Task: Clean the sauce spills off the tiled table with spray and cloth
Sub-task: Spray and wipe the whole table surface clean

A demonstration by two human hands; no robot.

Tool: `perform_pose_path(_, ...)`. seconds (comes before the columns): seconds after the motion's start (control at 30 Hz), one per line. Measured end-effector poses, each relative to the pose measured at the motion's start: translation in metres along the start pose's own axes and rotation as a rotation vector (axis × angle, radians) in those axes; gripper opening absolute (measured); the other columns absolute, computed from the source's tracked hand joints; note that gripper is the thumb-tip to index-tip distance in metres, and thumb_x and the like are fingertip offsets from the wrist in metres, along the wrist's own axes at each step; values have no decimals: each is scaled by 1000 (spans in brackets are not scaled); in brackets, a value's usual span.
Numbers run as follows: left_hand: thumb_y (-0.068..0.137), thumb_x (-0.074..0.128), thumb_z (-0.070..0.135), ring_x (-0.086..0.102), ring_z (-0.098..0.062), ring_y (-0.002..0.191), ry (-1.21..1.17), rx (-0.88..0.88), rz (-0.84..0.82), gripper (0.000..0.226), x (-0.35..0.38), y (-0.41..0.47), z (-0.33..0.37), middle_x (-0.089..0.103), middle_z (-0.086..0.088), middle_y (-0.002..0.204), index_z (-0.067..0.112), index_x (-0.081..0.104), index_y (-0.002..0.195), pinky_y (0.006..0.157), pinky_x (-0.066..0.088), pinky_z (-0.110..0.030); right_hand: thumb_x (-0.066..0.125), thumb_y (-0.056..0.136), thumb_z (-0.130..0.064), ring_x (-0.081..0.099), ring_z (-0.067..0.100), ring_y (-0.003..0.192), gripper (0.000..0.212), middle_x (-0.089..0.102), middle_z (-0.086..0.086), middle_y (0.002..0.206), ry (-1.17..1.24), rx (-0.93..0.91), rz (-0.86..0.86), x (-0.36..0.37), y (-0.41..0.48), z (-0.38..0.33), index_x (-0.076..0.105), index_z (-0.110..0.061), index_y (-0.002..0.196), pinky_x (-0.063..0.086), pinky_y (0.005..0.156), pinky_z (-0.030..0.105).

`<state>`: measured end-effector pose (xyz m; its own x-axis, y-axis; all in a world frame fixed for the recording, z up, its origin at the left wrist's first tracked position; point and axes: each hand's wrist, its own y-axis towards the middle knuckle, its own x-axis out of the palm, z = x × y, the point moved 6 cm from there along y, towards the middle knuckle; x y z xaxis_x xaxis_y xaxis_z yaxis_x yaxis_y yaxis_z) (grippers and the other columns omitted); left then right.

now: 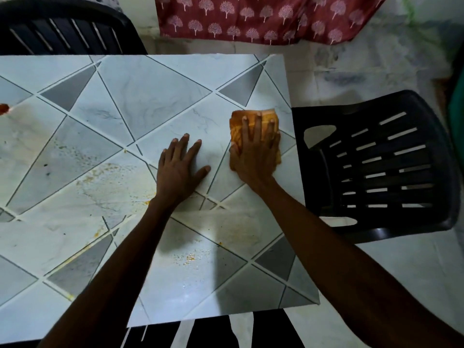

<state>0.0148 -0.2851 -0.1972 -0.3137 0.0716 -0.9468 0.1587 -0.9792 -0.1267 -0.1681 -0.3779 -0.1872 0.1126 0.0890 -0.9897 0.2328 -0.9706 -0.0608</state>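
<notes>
Right hand [256, 159] lies flat on the cloth [271, 116], fingers straight and spread, pressing it down without gripping it; the thumb runs along the cloth's left side. The cloth is an orange, soft, folded pad with a faint woven pattern; it sits at the right edge of the tiled table [150, 96], about midway along that edge; its longer side seems to run near to far, parallel to the edge, with the fingertips pointing at the far edge. Left hand [178, 169] rests palm down on bare tile just beside it, fingers fanned, holding nothing.

The tabletop is glossy, marble-veined white and grey, cut into triangles and diamonds by thin dark lines. Dried yellow-orange sauce spills [100, 174] streak and speckle the middle and near part of the surface; a red blob [3, 108] sits at the left edge.

A black slatted plastic chair [376, 159] stands against the right edge; another black chair [62, 28] is at the far left corner; a dark red fabric [263, 18] printed with pale trees hangs beyond the far edge.
</notes>
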Motion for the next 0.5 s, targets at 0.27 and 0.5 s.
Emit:
perform_pose_path(0.27, 91, 36, 66, 20, -34, 149, 16, 5, 9, 74, -4, -2, -11, 22, -7, 163, 28, 29, 154, 118, 23, -53, 55, 91, -45, 9, 34, 155, 75, 14, 5, 168, 75, -342, -79, 3, -211, 44, 26, -27, 158, 19, 119, 60)
perform_pose_path(0.5, 96, 37, 60, 15, -31, 151, -36, 12, 92, 68, 5, -7, -14, 17, -5, 164, 28, 27, 155, 120, 14, -50, 54, 89, -55, 11, 39, 153, 79, 18, 11, 167, 26, -403, -118, 8, -173, 72, 26, -30, 158, 20, 117, 64)
